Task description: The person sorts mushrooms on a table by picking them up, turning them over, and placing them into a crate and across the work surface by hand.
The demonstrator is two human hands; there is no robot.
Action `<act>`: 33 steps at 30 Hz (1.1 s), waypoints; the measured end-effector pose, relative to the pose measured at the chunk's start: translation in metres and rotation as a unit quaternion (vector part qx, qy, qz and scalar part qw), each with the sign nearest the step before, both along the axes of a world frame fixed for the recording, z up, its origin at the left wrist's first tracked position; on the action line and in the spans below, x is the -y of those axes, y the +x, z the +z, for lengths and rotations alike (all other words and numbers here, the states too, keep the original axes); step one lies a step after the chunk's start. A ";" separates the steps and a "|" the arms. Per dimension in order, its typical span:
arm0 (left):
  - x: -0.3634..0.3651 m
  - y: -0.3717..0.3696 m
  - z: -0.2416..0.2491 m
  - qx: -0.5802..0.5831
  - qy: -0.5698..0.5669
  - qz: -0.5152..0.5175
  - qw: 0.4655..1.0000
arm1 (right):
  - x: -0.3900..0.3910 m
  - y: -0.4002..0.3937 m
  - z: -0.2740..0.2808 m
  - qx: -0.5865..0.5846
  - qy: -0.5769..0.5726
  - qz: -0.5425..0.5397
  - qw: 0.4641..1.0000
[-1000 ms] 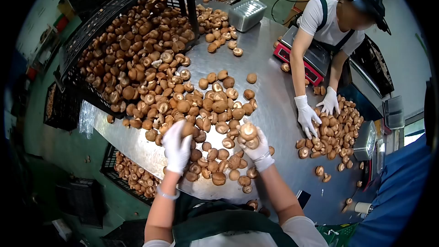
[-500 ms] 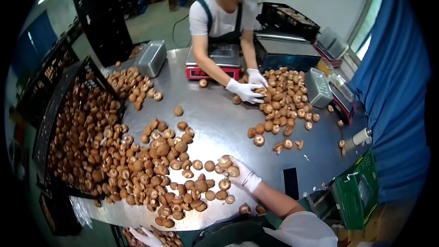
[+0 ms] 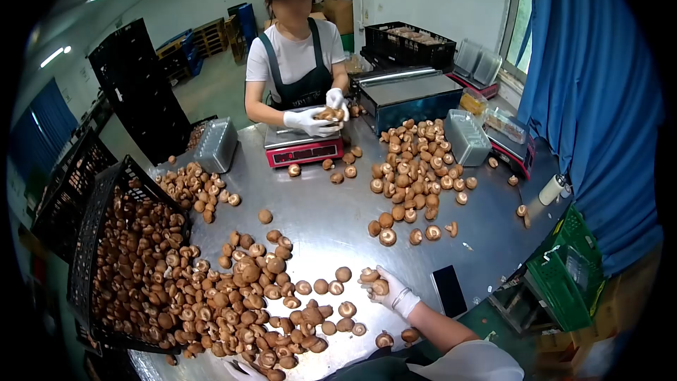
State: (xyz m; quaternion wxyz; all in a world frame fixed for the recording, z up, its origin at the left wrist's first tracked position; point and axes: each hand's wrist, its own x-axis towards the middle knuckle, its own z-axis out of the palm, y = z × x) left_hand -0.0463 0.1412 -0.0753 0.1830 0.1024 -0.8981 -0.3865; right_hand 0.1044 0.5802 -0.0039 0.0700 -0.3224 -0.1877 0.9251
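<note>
My right hand (image 3: 393, 294), in a white glove, is closed around a couple of brown shiitake mushrooms (image 3: 379, 286) over the near part of the metal table. A few loose mushrooms (image 3: 345, 309) lie to its left, apart from it. At the bottom edge of the view is my left hand (image 3: 243, 372), also gloved and partly cut off. Its visible fingers look spread, beside the front of a large spread of mushrooms (image 3: 247, 317). That spread runs out of a tipped black crate (image 3: 84, 275).
Across the table, a co-worker's gloved hands (image 3: 317, 120) hold mushrooms above a red scale (image 3: 305, 154). Another mushroom pile (image 3: 409, 176) lies beside clear plastic trays (image 3: 467, 143). A phone (image 3: 448, 291) is right of my hand; a green crate (image 3: 568, 275) stands off the table's right edge.
My right hand has moved right, away from the loose mushrooms, still holding some. My left hand has come up from mushrooms below the table edge. The co-worker's hands went from the pile to the scale.
</note>
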 end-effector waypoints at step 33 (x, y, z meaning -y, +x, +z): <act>-0.078 -0.048 0.015 0.003 -0.081 -0.086 0.993 | -0.166 0.057 0.005 0.514 0.697 0.013 0.499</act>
